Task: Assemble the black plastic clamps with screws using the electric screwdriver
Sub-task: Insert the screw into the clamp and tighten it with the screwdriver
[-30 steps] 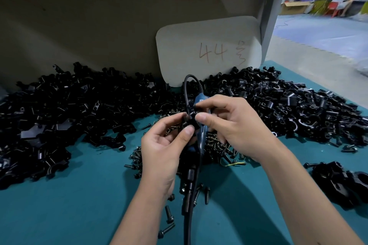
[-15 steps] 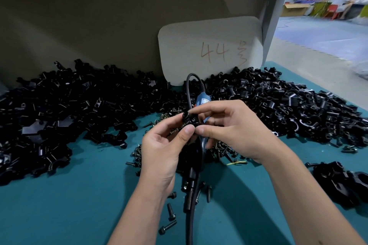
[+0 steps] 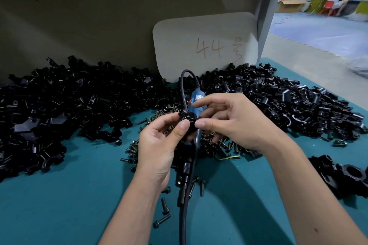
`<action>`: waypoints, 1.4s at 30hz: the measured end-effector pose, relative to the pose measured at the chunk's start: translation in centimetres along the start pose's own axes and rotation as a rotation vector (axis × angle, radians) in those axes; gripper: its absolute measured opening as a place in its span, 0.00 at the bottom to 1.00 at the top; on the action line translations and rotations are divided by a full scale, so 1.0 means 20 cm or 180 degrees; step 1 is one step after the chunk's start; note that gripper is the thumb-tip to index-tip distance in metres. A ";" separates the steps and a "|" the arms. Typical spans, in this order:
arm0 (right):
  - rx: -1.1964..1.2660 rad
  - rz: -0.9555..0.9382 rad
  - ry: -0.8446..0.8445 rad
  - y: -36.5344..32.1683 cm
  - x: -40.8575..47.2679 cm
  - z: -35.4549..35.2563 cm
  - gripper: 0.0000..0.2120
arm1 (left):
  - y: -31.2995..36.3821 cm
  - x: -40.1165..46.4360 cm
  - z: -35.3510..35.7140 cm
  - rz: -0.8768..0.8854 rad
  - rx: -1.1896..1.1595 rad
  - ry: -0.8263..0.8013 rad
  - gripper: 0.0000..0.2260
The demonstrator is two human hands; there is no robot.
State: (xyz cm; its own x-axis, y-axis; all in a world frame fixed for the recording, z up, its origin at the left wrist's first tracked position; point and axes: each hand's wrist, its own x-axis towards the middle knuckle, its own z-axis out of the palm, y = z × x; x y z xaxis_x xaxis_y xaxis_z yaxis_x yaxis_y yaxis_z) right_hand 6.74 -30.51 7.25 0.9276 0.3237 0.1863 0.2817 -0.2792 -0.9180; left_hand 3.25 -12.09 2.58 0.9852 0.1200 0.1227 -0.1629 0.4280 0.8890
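— Two hands meet above a teal table [image 3: 59, 205]. What are they holding?

— The left hand [image 3: 159, 143] pinches a small black clamp [image 3: 189, 119] between thumb and fingers. The right hand [image 3: 237, 123] touches it with its thumb, fingers loosely curled.

— And the screwdriver?

— The blue screwdriver [image 3: 196, 103] lies just behind the clamp, its black cord [image 3: 184, 205] running toward the viewer. Loose screws [image 3: 165, 205] lie scattered beneath, with heaps of black clamp parts [image 3: 69, 101] on either side.
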 end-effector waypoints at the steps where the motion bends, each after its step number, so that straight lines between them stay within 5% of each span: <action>1: -0.0159 0.0070 0.0100 0.00 0.00 -0.02 0.09 | 0.00 0.00 0.00 -0.0032 0.0017 0.0036 0.11; 3: -0.0771 0.0363 0.0132 0.02 0.00 -0.07 0.03 | 0.00 0.00 0.00 -0.0109 -0.0059 0.0139 0.11; 8: -0.1814 0.1556 -0.0462 0.08 -0.02 -0.06 0.07 | -0.01 0.00 0.00 -0.0278 -0.0370 0.0392 0.14; 14: -0.2204 0.1698 -0.0624 0.08 0.02 0.02 0.09 | 0.00 0.00 -0.01 -0.0253 -0.0448 0.0398 0.13; 25: -0.2169 0.1481 -0.0696 0.05 0.00 0.00 0.04 | 0.00 0.00 -0.01 -0.0253 -0.0515 0.0385 0.15; 31: -0.1554 0.1744 -0.1915 0.03 -0.02 0.08 0.14 | 0.01 0.02 -0.04 -0.0202 -0.0678 0.0503 0.04; 42: -0.1249 0.1686 -0.1505 0.03 0.00 0.26 0.16 | 0.02 0.03 -0.05 -0.0227 -0.0753 0.0531 0.07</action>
State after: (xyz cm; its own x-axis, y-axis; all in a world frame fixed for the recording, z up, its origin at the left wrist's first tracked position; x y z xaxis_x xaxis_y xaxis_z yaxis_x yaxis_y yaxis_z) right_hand 5.70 -26.03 4.82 0.7849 0.3829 -0.4871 -0.0190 -0.7710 -0.6366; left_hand 3.68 -10.92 2.63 0.9753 0.2192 -0.0280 -0.1209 0.6352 0.7628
